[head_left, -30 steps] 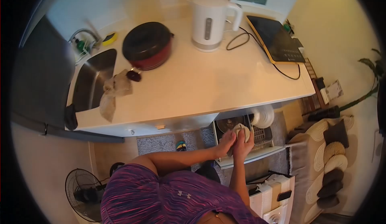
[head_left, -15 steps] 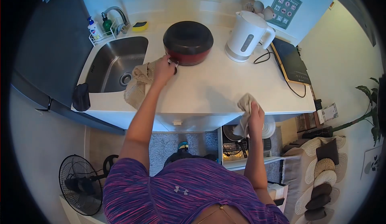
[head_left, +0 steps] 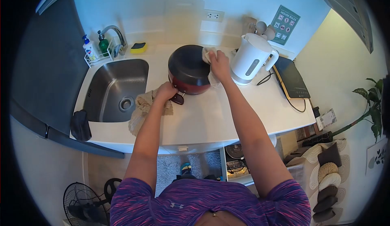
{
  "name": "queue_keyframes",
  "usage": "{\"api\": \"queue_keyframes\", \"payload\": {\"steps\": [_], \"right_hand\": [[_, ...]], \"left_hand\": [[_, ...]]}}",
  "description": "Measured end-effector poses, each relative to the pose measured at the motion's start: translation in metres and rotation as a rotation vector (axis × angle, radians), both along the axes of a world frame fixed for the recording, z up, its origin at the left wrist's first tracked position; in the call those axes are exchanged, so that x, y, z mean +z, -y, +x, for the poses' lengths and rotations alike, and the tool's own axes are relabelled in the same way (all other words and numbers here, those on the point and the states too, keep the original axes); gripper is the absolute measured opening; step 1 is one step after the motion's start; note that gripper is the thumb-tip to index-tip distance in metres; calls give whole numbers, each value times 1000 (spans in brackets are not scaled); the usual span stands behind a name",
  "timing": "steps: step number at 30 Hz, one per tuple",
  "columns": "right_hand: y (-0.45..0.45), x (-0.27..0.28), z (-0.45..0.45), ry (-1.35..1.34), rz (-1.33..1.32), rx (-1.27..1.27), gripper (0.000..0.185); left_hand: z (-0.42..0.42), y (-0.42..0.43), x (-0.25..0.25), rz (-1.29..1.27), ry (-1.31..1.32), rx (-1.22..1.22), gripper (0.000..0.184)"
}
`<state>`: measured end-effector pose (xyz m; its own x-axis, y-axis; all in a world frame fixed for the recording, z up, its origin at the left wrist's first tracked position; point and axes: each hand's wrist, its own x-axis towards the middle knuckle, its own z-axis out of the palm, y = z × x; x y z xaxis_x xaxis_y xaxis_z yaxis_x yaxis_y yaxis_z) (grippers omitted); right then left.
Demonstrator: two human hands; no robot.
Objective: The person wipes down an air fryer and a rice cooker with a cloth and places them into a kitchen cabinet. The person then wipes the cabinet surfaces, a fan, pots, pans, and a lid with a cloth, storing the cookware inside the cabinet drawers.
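A black-and-red cooking pot (head_left: 188,67) stands on the counter, its dark round face turned up and a short brown handle (head_left: 177,99) at its near side. My left hand (head_left: 165,91) is closed at that handle, steadying the pot. With my right hand (head_left: 219,65) I press a light cloth (head_left: 208,54) against the pot's upper right side. Another beige cloth (head_left: 142,111) lies between the sink and the pot, partly under my left wrist and forearm.
The steel sink (head_left: 115,67) is on the left, with a faucet (head_left: 118,33), soap bottles (head_left: 103,43) and a sponge (head_left: 138,48) behind it. A white kettle (head_left: 252,59) and an induction cooker (head_left: 291,78) stand right. Below the counter, a drawer (head_left: 224,165) is pulled out.
My right hand has carried its cloth from the counter's front edge up and left onto the pot. My left hand stays at the handle. The view has tilted up.
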<state>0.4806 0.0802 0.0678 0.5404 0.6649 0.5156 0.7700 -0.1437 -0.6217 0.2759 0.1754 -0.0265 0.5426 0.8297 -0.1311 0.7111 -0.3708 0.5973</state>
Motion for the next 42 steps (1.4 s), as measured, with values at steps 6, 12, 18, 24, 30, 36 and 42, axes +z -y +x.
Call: {"api": "queue_keyframes", "payload": {"steps": [6, 12, 18, 24, 30, 36, 42], "right_hand": [[5, -4, 4, -6, -44, 0, 38], [29, -6, 11, -158, 58, -66, 40], [52, -9, -7, -277, 161, 13, 45], [75, 26, -13, 250, 224, 316, 48], [129, 21, 48, -157, 320, -64, 41], [196, 103, -42, 185, 301, 297, 34], [225, 145, -45, 822, -227, 331, 27]], "left_hand": [[-9, 3, 6, -486, 773, 55, 9], [19, 39, 33, -1003, 1591, 332, 17], [60, 59, 48, -787, 1602, 382, 22], [34, 56, 40, -839, 1573, -49, 27], [-7, 110, 63, -938, 1627, -71, 33], [2, 155, 114, -701, 1430, -160, 34], [25, 195, 134, -682, 1410, -401, 36]]}}
